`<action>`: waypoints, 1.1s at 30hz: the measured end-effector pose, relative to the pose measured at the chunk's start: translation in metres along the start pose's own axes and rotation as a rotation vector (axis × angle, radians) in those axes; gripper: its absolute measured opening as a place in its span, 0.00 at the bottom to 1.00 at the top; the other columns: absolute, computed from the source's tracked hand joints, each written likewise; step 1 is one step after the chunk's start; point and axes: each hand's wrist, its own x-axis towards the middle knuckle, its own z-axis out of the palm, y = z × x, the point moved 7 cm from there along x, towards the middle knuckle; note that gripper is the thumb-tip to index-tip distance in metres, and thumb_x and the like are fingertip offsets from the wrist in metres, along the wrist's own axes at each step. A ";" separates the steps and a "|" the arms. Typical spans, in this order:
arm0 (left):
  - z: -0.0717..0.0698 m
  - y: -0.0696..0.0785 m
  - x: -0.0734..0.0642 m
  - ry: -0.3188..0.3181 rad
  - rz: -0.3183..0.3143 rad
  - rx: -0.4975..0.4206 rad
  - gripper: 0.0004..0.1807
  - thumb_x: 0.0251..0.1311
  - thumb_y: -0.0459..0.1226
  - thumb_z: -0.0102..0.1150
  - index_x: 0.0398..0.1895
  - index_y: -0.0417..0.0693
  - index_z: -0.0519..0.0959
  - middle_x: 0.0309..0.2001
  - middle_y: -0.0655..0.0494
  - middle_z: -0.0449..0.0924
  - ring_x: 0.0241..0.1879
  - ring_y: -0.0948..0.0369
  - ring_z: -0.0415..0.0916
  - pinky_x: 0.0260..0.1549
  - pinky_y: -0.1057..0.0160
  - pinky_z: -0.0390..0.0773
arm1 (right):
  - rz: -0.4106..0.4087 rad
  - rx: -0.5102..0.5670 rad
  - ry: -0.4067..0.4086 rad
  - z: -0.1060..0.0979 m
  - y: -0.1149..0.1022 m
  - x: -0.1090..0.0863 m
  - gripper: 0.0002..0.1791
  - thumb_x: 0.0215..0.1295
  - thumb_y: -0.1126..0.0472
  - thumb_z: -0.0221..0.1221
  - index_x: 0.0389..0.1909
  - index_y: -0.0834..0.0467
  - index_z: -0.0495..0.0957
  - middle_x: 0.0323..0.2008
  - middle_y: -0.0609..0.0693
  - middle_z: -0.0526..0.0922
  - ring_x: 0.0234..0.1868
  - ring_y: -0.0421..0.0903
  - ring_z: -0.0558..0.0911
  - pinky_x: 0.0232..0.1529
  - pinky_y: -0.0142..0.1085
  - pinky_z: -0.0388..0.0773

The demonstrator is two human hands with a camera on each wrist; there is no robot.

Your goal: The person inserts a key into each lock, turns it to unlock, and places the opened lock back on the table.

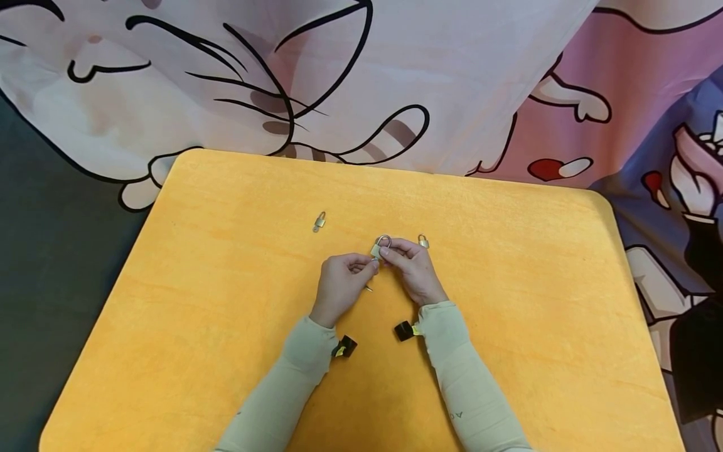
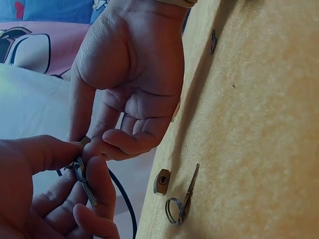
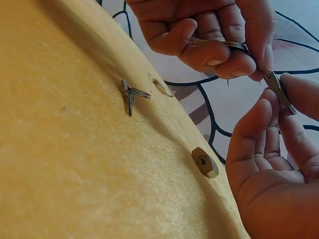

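In the head view, my right hand pinches a brass padlock between thumb and fingers, its shackle pointing up. My left hand comes from the left with thumb and forefinger at the padlock's lower end. The right wrist view shows the left hand gripping a small key bunch with its fingertips right at the keyhole end of the padlock. Keys also hang among the left fingers in the left wrist view; the part at the keyhole is hidden by fingertips.
A second padlock lies on the yellow table, left of and beyond the hands. A third padlock is just beyond the right hand. Loose keys on a ring lie on the tabletop. A printed cloth hangs behind the table.
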 end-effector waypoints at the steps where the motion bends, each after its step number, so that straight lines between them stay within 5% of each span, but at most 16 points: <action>1: 0.000 0.000 0.000 0.004 0.004 0.004 0.08 0.63 0.38 0.67 0.35 0.40 0.89 0.29 0.56 0.87 0.29 0.56 0.85 0.29 0.64 0.82 | 0.002 -0.001 -0.002 0.000 0.000 0.000 0.12 0.69 0.74 0.58 0.37 0.56 0.86 0.41 0.49 0.86 0.36 0.40 0.82 0.39 0.32 0.79; 12: -0.002 0.002 0.000 0.041 0.058 0.035 0.04 0.59 0.35 0.70 0.30 0.42 0.88 0.26 0.56 0.86 0.24 0.65 0.81 0.26 0.65 0.81 | -0.008 -0.019 -0.028 0.002 0.000 0.001 0.13 0.68 0.74 0.58 0.35 0.55 0.87 0.37 0.47 0.87 0.35 0.39 0.82 0.39 0.30 0.79; 33: -0.004 0.004 -0.002 0.081 0.139 0.117 0.05 0.56 0.32 0.70 0.24 0.45 0.86 0.23 0.58 0.84 0.21 0.65 0.78 0.23 0.66 0.78 | -0.001 -0.061 0.000 0.003 0.003 0.001 0.09 0.67 0.73 0.61 0.37 0.60 0.88 0.36 0.48 0.88 0.39 0.41 0.85 0.43 0.31 0.81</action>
